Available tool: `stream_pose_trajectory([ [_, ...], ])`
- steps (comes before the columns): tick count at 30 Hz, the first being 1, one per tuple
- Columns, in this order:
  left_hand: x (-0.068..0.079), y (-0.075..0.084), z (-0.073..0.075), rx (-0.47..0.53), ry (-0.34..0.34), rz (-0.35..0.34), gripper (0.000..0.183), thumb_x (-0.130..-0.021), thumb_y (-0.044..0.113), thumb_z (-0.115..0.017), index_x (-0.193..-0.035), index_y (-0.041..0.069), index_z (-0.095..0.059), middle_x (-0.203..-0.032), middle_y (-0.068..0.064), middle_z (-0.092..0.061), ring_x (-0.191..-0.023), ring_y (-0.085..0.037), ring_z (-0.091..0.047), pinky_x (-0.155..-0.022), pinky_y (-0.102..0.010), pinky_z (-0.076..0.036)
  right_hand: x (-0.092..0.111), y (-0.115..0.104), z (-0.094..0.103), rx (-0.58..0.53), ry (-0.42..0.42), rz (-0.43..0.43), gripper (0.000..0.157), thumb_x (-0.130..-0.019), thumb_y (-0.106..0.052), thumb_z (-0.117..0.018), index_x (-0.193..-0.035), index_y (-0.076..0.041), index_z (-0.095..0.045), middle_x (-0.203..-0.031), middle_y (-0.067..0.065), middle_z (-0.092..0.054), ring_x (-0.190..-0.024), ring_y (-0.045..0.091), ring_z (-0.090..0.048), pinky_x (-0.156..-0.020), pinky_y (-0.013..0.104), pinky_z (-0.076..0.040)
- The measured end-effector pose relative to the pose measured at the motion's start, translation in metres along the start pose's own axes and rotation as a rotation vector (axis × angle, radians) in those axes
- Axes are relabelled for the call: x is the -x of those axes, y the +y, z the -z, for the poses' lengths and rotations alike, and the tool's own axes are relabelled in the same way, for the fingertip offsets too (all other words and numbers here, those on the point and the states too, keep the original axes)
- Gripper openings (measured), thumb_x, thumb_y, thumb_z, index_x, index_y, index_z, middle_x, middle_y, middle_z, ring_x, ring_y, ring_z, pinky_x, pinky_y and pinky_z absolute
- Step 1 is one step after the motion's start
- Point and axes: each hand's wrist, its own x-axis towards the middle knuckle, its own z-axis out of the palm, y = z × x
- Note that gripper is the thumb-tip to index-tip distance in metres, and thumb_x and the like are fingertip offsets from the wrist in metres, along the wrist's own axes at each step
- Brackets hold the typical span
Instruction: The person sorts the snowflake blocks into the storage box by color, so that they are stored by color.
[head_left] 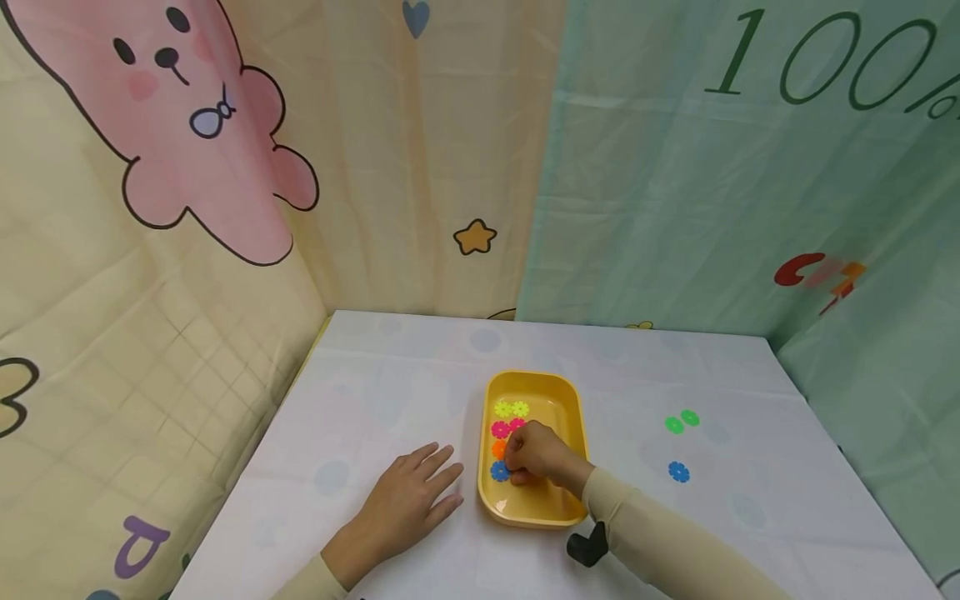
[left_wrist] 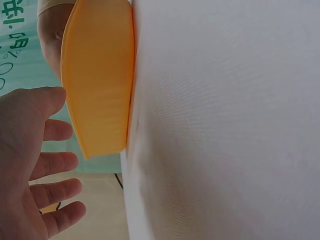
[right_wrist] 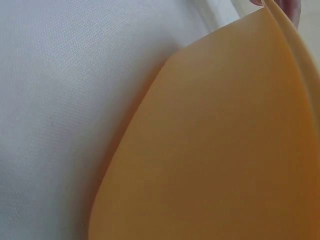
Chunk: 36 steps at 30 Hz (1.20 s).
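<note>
A yellow tray [head_left: 566,408] lies on the table with small flower-shaped pieces down its left side: two yellow pieces [head_left: 512,409], two pink pieces [head_left: 501,429], an orange piece [head_left: 498,449] and a blue piece [head_left: 499,472]. My right hand [head_left: 546,454] reaches into the tray, fingers bent down beside the orange and blue pieces. It covers whatever lies under its fingertips, so whether it pinches a piece is hidden. To the left of the tray, my left hand [head_left: 408,500] has its fingers spread. In the left wrist view the left hand [left_wrist: 30,160] holds nothing.
Right of the tray on the white table [head_left: 630,350] lie two green flower pieces [head_left: 682,421] and a blue flower piece [head_left: 678,472]. A black strap end [head_left: 587,546] hangs at the right sleeve. Printed curtains [head_left: 420,167] enclose the table's back and sides.
</note>
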Motion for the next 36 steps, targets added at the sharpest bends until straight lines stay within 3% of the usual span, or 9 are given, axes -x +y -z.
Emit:
stream_pose_trajectory([
  [8, 0.001, 0.0, -0.003, -0.003, 0.02, -0.003, 0.042, -0.092, 0.046, -0.072, -0.126, 0.02, -0.071, -0.135, -0.006, -0.067, -0.126, -0.029, -0.061, -0.089, -0.046, -0.056, 0.005, -0.001, 0.016, -0.017, 0.019, 0.057, 0.004, -0.09, 0.001, -0.069, -0.087, 0.002, -0.068, -0.073, 0.01, -0.065, -0.057, 0.017, -0.064, -0.059, 0.029, -0.059],
  [22, 0.002, -0.002, -0.003, -0.005, 0.007, 0.01, 0.044, -0.092, 0.046, -0.072, -0.128, 0.02, -0.07, -0.137, -0.006, -0.066, -0.127, -0.029, -0.059, -0.092, -0.047, -0.055, 0.017, -0.008, 0.06, -0.128, 0.166, -0.002, 0.013, -0.096, -0.007, -0.066, -0.104, 0.003, -0.066, -0.092, 0.019, -0.067, -0.068, 0.025, -0.067, -0.065, 0.033, -0.062],
  [29, 0.003, -0.002, -0.002, 0.014, -0.047, 0.035, 0.044, -0.094, 0.047, -0.069, -0.13, 0.021, -0.069, -0.14, -0.005, -0.064, -0.129, -0.029, -0.058, -0.095, -0.048, -0.054, 0.029, 0.007, 0.096, -0.168, 0.252, 0.01, 0.018, -0.096, -0.009, -0.067, -0.107, 0.005, -0.065, -0.094, 0.018, -0.066, -0.07, 0.022, -0.064, -0.067, 0.033, -0.061],
  [36, 0.003, -0.002, -0.003, 0.009, -0.032, 0.028, 0.044, -0.094, 0.047, -0.069, -0.13, 0.021, -0.069, -0.139, -0.005, -0.065, -0.129, -0.028, -0.058, -0.093, -0.047, -0.054, 0.046, 0.035, 0.126, -0.192, 0.324, -0.026, 0.026, -0.097, -0.015, -0.067, -0.114, 0.004, -0.063, -0.099, 0.014, -0.067, -0.075, 0.022, -0.067, -0.071, 0.032, -0.061],
])
